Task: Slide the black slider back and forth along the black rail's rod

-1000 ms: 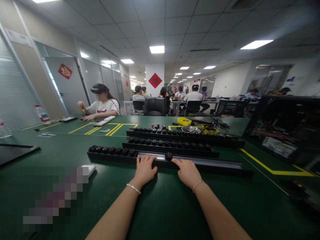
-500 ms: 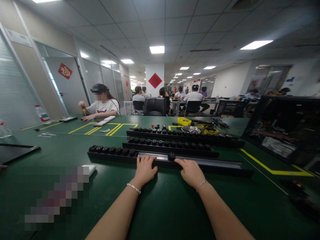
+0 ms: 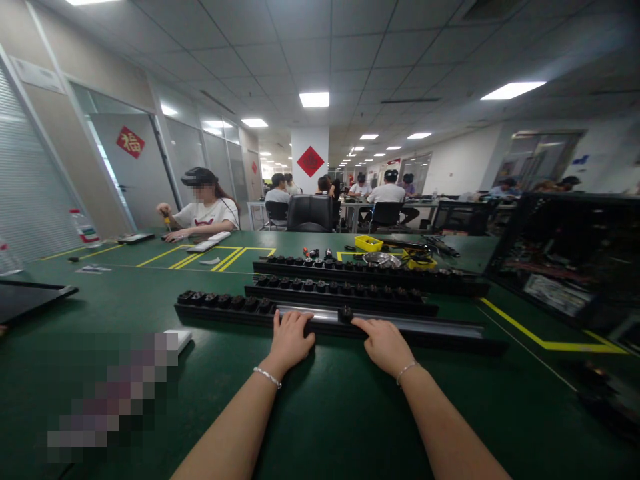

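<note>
The rail (image 3: pixel 331 328) was touched by the spread left hand (image 3: pixel 293 339); the module (image 3: pixel 345 314), judged light, rigid, best gripped sidewise, was touched by the right hand (image 3: pixel 387 347), forefinger extended.

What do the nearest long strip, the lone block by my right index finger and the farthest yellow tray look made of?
Nearest long strip: dark, possibly plastic or coated metal; its channel gleams silvery, suggesting metal.
Lone block: probably dull black plastic, judging by its low shine.
Farthest yellow tray: likely moulded plastic, being evenly bright.
</note>
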Demonstrator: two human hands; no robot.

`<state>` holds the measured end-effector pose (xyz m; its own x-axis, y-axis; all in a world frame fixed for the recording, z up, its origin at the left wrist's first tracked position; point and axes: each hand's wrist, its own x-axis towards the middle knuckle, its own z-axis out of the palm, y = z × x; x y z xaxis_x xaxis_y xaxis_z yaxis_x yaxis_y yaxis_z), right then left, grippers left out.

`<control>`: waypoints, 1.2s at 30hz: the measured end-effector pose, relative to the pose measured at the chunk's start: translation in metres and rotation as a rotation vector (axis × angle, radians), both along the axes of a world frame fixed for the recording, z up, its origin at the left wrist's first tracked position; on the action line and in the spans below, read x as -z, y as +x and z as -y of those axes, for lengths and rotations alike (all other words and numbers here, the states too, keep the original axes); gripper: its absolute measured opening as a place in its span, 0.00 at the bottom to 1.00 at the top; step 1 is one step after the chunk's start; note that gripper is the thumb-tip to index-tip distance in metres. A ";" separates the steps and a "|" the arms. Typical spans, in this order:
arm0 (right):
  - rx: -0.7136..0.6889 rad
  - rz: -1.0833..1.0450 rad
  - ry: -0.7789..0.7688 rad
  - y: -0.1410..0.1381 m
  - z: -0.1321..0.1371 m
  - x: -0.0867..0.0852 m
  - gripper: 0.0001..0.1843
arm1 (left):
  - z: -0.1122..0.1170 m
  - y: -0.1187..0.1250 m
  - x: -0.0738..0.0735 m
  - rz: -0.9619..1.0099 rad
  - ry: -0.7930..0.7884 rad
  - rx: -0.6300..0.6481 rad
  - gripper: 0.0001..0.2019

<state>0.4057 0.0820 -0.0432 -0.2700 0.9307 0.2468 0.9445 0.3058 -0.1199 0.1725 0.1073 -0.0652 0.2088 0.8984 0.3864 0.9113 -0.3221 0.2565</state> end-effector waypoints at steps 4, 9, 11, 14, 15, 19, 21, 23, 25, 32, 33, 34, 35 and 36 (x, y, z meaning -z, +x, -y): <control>-0.006 0.000 0.015 0.001 0.000 0.000 0.30 | 0.001 0.000 0.000 0.008 0.006 0.006 0.19; -0.011 -0.003 0.027 0.002 0.000 0.001 0.29 | 0.001 0.001 -0.001 0.014 0.005 0.007 0.19; -0.012 -0.002 0.016 0.003 0.000 0.000 0.29 | 0.001 0.001 -0.002 0.012 -0.003 0.007 0.19; -0.017 -0.010 0.007 0.003 0.000 0.000 0.29 | 0.002 0.001 -0.003 0.003 -0.025 -0.002 0.20; -0.019 -0.014 0.007 0.003 0.000 -0.001 0.29 | 0.002 0.001 -0.004 0.002 -0.030 -0.005 0.20; -0.001 -0.028 0.000 0.004 0.001 -0.002 0.29 | 0.003 0.001 -0.005 -0.002 -0.032 -0.003 0.20; 0.013 -0.035 -0.005 0.005 0.001 -0.002 0.29 | 0.003 0.001 -0.005 -0.011 -0.031 -0.007 0.20; 0.014 -0.047 0.007 0.007 0.001 -0.001 0.28 | 0.003 0.001 -0.004 -0.017 -0.032 -0.009 0.20; 0.001 -0.059 0.028 0.008 0.001 -0.001 0.28 | 0.002 0.001 -0.003 -0.012 -0.023 -0.002 0.19; -0.015 -0.066 0.026 0.010 -0.001 0.001 0.28 | 0.000 0.000 0.001 0.004 0.010 0.004 0.19; -0.012 -0.065 0.021 0.010 -0.001 0.001 0.28 | 0.000 0.000 0.001 0.006 0.009 0.004 0.19; -0.011 -0.064 0.017 0.010 -0.001 0.000 0.28 | 0.000 0.000 0.001 0.007 0.008 0.004 0.19; -0.010 -0.064 0.013 0.010 -0.001 0.000 0.28 | 0.000 0.000 0.001 0.007 0.007 0.004 0.19; -0.010 -0.063 0.008 0.010 -0.001 -0.001 0.28 | 0.000 0.000 0.001 0.006 0.005 0.003 0.19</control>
<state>0.4157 0.0829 -0.0424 -0.2626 0.9260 0.2712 0.9321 0.3161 -0.1767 0.1724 0.1075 -0.0666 0.2091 0.8959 0.3919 0.9090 -0.3259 0.2599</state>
